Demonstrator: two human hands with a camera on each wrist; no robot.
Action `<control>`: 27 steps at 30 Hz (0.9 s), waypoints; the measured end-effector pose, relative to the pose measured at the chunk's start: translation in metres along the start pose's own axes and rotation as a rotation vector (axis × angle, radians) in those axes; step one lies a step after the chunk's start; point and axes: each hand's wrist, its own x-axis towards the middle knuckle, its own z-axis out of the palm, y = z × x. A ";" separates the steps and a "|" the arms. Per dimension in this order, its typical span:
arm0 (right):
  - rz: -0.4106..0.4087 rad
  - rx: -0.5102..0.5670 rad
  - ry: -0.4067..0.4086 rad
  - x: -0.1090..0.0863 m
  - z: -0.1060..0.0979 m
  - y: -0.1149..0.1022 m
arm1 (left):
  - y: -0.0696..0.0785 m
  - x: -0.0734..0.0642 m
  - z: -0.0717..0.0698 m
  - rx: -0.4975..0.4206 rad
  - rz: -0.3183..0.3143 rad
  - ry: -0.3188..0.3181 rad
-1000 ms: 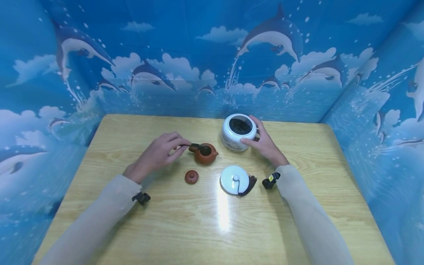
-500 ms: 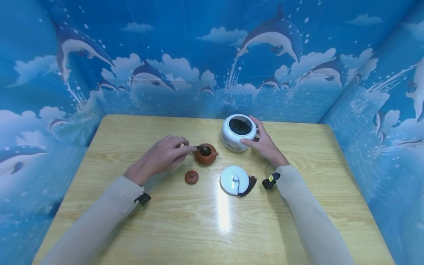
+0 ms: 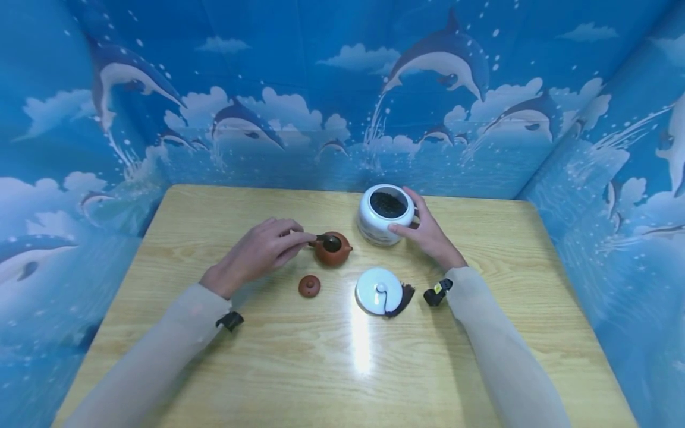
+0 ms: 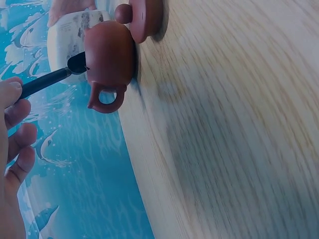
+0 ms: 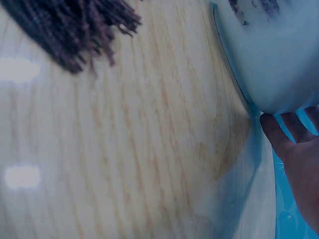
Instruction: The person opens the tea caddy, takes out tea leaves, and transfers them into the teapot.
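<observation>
My left hand (image 3: 262,249) pinches the handle of a small black scoop (image 4: 47,82) between thumb and forefinger; its other fingers are loosely bent. The scoop's head is at the open mouth of a reddish-brown clay teapot (image 3: 333,257), whose handle points towards this hand. My right hand (image 3: 430,235) grips the side of a round white jar (image 3: 376,229), thumb at the front and fingers round the back. Dark tea leaves (image 3: 388,204) lie inside the jar. In the right wrist view, the fingertips (image 5: 271,124) touch the jar's wall.
The teapot's small clay lid (image 3: 309,286) lies on the wooden table (image 3: 299,356) in front of the teapot. Right of it rests the white jar lid (image 3: 374,285) with a dark tassel (image 3: 405,297). A blue dolphin-print curtain (image 3: 299,160) stands behind the table and at both sides.
My left hand has moved slightly right, closer to the teapot, its fingers shifting along the scoop's handle; in the last half second it barely moves. My right hand and the jar stay put.
</observation>
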 end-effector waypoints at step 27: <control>-0.016 0.002 0.009 0.000 0.002 0.000 | -0.018 -0.022 0.005 -0.473 -0.639 0.098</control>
